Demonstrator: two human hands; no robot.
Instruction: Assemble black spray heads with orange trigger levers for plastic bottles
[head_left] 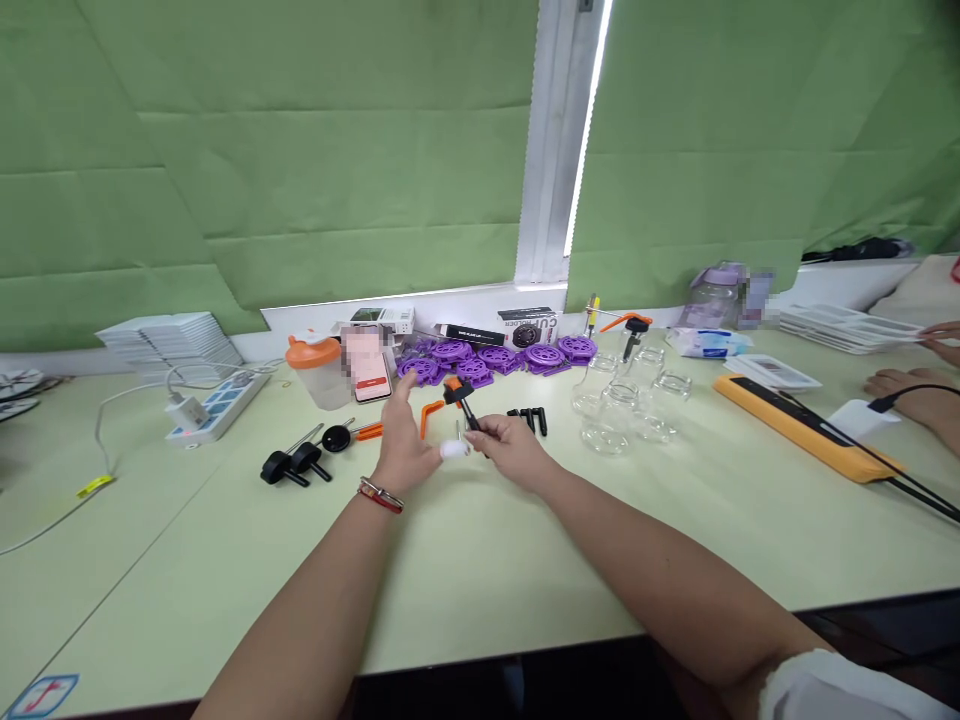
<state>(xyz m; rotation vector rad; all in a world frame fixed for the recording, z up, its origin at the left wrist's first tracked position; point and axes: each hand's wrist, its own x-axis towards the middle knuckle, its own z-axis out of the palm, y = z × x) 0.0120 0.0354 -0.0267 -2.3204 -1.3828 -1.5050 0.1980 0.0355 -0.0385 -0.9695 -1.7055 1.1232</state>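
Note:
My right hand (510, 447) grips a small black and orange hand tool (459, 397) by its black handle, held just above the pale green table (480, 560). My left hand (405, 440), with a red bracelet at the wrist, has its fingers spread and pinches a small white piece (453, 450) against the tool's lower end. An orange bent part (429, 413) lies just behind my hands. Several small black pegs (531, 418) lie to the right of my right hand.
Purple gear-like parts (495, 360) line the back. Clear glass jars (630, 405) stand right of centre. Black and orange tools (315, 455), an orange-lidded cup (319, 370), a phone (369, 365) and a power strip (214, 405) sit left. Another person's hands (911, 390) rest by a yellow device (802, 425).

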